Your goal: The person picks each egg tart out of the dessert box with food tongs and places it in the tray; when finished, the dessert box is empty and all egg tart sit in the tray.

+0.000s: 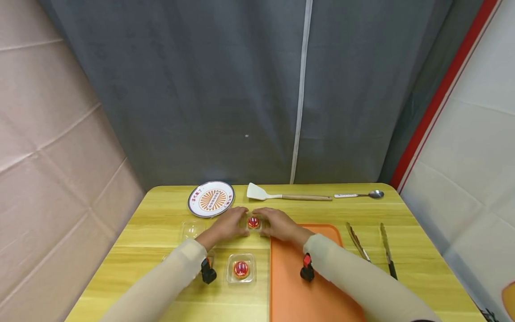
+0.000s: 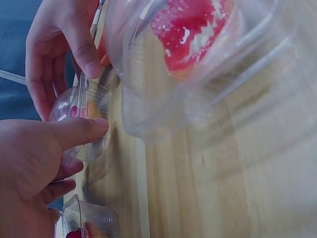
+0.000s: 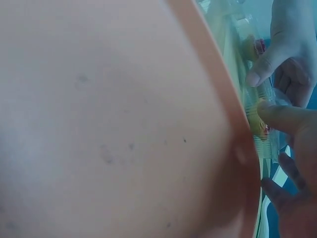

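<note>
Both hands are at a clear plastic box (image 1: 254, 227) holding a small red-topped tart (image 1: 253, 222), near the middle of the table. My left hand (image 1: 230, 223) grips its left side, thumb along the rim in the left wrist view. From the right, my right hand (image 1: 281, 225) holds the opposite side, thumb (image 3: 285, 115) on the box. A second boxed red tart (image 1: 241, 269) sits nearer me. Another box (image 1: 211, 256) is partly hidden by the left forearm. Beside the left wrist lies a clear plastic piece (image 1: 192, 230); its contents are hard to tell.
An orange tray (image 1: 306, 286) lies under the right forearm. Behind the hands are a patterned plate (image 1: 211, 199), a white spatula (image 1: 257, 192) and a spoon (image 1: 376, 194). To the right lie tongs (image 1: 357, 241) and a black-handled knife (image 1: 387, 250). A grey curtain (image 1: 221, 112) hangs behind the table.
</note>
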Demonstrator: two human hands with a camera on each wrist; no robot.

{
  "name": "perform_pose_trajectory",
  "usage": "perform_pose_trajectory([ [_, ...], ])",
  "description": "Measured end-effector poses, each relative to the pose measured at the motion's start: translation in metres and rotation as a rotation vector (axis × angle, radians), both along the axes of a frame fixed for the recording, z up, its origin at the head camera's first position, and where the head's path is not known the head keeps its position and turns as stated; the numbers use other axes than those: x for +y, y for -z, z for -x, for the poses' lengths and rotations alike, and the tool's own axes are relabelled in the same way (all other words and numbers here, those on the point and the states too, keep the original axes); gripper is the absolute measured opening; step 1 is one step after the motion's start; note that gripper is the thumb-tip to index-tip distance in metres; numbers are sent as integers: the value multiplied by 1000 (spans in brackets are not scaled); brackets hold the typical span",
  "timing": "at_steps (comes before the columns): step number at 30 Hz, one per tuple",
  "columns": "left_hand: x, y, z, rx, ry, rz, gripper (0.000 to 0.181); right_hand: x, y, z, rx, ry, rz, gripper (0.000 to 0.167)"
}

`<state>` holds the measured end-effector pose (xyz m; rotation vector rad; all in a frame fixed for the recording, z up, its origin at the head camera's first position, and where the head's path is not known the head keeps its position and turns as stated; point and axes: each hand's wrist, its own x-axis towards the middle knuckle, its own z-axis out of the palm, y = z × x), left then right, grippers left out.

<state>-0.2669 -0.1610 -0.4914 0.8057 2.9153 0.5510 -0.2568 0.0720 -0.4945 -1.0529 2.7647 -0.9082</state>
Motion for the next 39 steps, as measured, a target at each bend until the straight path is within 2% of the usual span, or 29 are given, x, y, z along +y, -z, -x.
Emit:
perform_pose_trajectory([
  [11, 5, 6, 5, 57, 2, 92, 71, 1, -1, 5, -104, 31, 16, 67],
  [19, 7, 7, 6, 71, -4, 96, 66, 2, -4, 6, -96, 7, 34, 64],
  [32, 8, 7, 8, 64, -9, 111, 67, 2, -3, 9, -124, -6, 68, 62],
  [39, 7, 7, 8, 41, -16, 92, 67, 2, -5, 10, -179, -10, 104, 63],
])
